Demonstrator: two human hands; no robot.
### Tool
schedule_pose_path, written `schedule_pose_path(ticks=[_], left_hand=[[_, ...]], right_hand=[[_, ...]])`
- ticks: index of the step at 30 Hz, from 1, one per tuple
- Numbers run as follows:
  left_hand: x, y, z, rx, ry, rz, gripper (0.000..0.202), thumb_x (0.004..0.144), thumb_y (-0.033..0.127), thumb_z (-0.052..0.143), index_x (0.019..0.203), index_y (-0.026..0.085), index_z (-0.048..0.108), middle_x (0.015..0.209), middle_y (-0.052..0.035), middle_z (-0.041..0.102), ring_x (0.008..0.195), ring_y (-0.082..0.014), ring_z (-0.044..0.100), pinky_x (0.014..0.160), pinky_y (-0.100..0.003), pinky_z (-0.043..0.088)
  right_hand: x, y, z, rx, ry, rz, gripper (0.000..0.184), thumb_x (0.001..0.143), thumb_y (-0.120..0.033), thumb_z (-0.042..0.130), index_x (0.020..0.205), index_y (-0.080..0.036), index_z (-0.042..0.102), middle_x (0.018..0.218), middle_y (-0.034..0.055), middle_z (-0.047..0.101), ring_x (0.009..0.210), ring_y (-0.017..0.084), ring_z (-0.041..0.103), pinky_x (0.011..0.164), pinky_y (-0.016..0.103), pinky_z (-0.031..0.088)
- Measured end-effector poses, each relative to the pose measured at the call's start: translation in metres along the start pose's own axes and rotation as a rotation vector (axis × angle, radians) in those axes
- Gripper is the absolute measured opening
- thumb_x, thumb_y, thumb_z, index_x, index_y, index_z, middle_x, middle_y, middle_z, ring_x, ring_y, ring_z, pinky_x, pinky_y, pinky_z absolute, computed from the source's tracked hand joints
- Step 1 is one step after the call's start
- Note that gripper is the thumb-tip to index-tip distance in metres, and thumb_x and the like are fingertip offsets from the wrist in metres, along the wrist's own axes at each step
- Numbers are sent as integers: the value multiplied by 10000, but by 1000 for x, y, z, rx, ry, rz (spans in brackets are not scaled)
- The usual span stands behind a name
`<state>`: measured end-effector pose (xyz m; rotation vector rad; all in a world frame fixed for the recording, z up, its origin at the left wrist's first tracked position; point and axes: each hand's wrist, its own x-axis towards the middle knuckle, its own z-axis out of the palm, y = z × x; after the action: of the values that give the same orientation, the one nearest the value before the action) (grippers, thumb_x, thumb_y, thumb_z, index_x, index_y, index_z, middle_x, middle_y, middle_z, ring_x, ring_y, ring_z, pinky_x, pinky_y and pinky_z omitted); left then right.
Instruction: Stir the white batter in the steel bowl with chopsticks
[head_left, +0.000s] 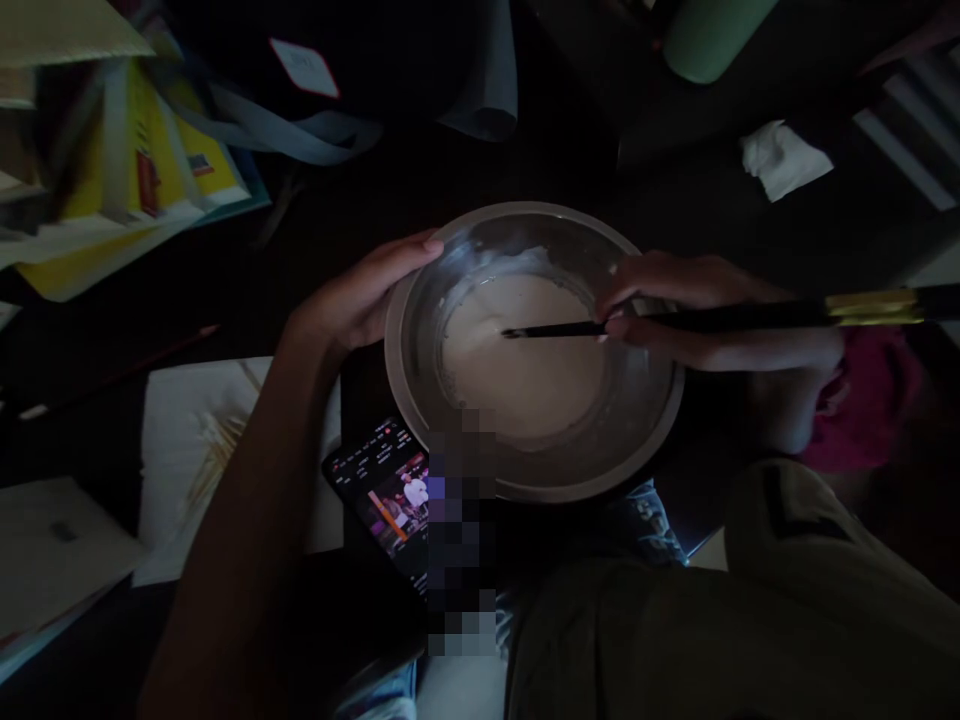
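Note:
A metal bowl (654, 425) sits in the middle, holding a pale, creamy liquid (529, 370). At its left rim, my left hand (367, 285) grips the bowl; one finger lies on the rim and the others are mostly hidden behind the outer wall. My right hand (690, 305) is over the bowl's right side, closed around black chopsticks (720, 317) with a gold band. Their tips reach the liquid near the bowl's centre. Below the bowl's left edge lies a lit phone (394, 500), partly covered by a pixelated patch.
Toothpicks (217, 440) lie on white paper (169, 410) left of my forearm. Books with yellow covers (169, 160) stand at the upper left. A crumpled tissue (784, 160) and a green cylindrical container (709, 45) are at the upper right. The scene is dim.

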<state>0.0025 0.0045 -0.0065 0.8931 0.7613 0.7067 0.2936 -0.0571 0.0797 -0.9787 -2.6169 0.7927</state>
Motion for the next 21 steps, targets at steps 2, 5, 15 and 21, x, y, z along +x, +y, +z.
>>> schedule_pose_path(ticks=[2, 5, 15, 21], left_hand=[[0, 0, 0, 3, -4, 0, 289, 874, 298, 636, 1107, 128, 662, 886, -48, 752, 713, -136, 701, 634, -192, 540], [-1, 0, 0, 4, -9, 5, 295, 870, 302, 638, 1105, 126, 664, 902, -47, 755, 671, -118, 684, 626, -186, 540], [-1, 0, 0, 16, -7, -1, 257, 875, 293, 617, 1074, 136, 663, 873, -34, 745, 697, -113, 690, 619, -176, 521], [-1, 1, 2, 14, -22, 22, 254, 887, 255, 582, 1091, 137, 676, 869, -26, 744, 668, -106, 668, 612, -180, 508]], right_hand=[[-3, 1, -10, -16, -59, -19, 112, 977, -258, 502, 950, -190, 586, 855, 17, 639, 784, 108, 598, 736, 286, 452], [-4, 3, -13, 74, -189, -126, 76, 967, -214, 521, 989, -199, 593, 883, 12, 650, 828, 86, 607, 745, 232, 469], [-4, 4, 2, -53, 96, 52, 71, 964, -247, 503, 961, -217, 567, 892, 10, 614, 867, 123, 575, 851, 319, 417], [0, 0, -5, 121, -196, -133, 103, 971, -262, 517, 953, -193, 592, 878, 7, 648, 831, 93, 613, 768, 250, 471]])
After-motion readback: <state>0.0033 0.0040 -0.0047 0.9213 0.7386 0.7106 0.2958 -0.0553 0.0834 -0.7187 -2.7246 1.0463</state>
